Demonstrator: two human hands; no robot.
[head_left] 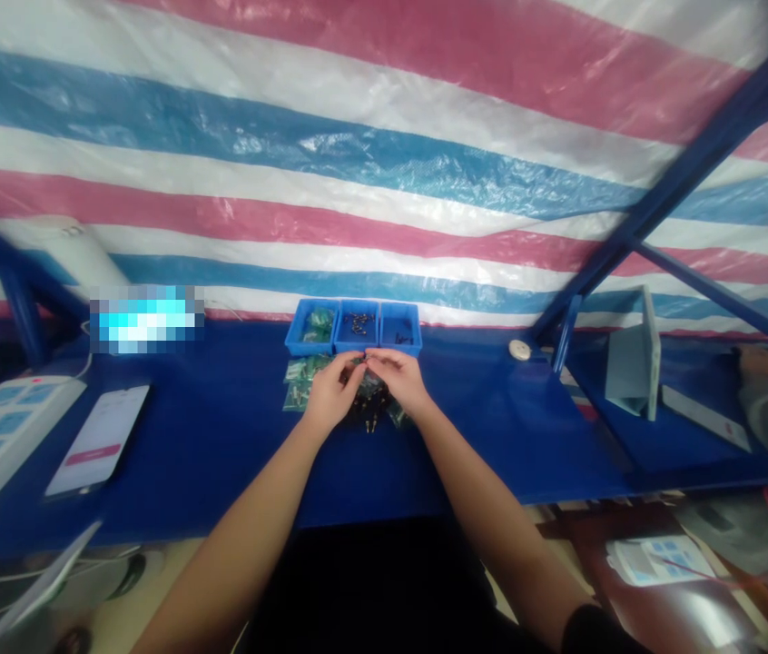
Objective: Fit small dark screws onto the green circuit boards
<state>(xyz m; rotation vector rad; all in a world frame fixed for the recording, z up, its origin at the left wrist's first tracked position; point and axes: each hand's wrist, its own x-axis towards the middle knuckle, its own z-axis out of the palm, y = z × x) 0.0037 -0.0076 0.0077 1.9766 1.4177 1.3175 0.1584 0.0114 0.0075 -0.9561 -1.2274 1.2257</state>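
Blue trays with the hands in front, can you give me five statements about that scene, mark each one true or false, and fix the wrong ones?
1. Three blue trays stand side by side. True.
2. The left hand and right hand are spread wide apart. False: their fingertips are close together.
3. Dark parts with brassy tips lie beneath the hands. True.
4. The rightmost tray is the one with green contents. False: the leftmost tray holds green items.
5. A phone lies to the left of the trays. True.
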